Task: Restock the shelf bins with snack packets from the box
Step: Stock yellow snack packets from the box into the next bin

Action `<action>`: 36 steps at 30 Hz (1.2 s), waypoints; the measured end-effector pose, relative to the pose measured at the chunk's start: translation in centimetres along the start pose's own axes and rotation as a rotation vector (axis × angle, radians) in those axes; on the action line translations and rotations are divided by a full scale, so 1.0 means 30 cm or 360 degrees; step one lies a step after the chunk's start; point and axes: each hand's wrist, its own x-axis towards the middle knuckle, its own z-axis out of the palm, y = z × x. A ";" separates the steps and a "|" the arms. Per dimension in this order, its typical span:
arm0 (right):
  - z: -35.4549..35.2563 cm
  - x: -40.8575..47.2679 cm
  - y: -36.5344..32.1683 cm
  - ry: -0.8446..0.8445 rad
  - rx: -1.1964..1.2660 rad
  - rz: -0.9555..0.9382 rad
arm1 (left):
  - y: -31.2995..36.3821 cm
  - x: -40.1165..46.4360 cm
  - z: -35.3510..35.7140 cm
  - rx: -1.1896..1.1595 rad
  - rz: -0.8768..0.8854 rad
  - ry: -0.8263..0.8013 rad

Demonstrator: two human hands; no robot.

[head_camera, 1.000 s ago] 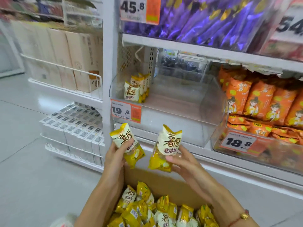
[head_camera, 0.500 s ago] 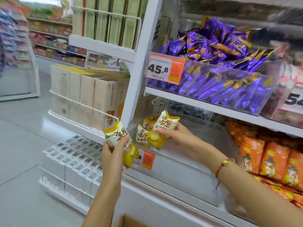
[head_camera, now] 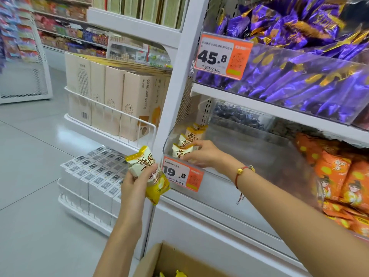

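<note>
A clear plastic shelf bin point(head_camera: 249, 154) with an orange 19.8 price tag point(head_camera: 182, 173) holds a short row of white-and-yellow snack packets point(head_camera: 192, 133) at its left end. My right hand point(head_camera: 203, 154) reaches inside the bin and holds the front packet point(head_camera: 180, 151) against that row. My left hand point(head_camera: 137, 180) grips another white-and-yellow packet point(head_camera: 146, 170) in front of the white shelf post, outside the bin. The cardboard box point(head_camera: 159, 260) stands open at the bottom edge, with a few yellow packets just visible inside.
Purple wrapped sweets point(head_camera: 299, 76) fill the bin above, orange snack bags point(head_camera: 343, 180) the bin to the right. Left of the white post point(head_camera: 169, 96) stand beige cartons point(head_camera: 111, 100) behind a wire rail and white boxes point(head_camera: 93, 176) below. Grey floor lies to the left.
My right hand has carried its packet down into the bin and set it against the row there. My left hand stays by the post with its packet. The view has moved closer.
</note>
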 end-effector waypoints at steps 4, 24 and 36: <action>-0.015 0.013 -0.002 0.0008 0.0152 -0.0094 | -0.012 0.005 0.006 -0.0010 -0.0040 -0.0006; 0.024 0.111 0.093 -0.0124 -0.0615 -0.0368 | -0.028 0.023 0.015 -0.0012 -0.0097 -0.0067; -0.001 0.023 0.050 0.0006 -0.0479 -0.0503 | -0.001 -0.017 0.055 -0.0077 0.0012 -0.0281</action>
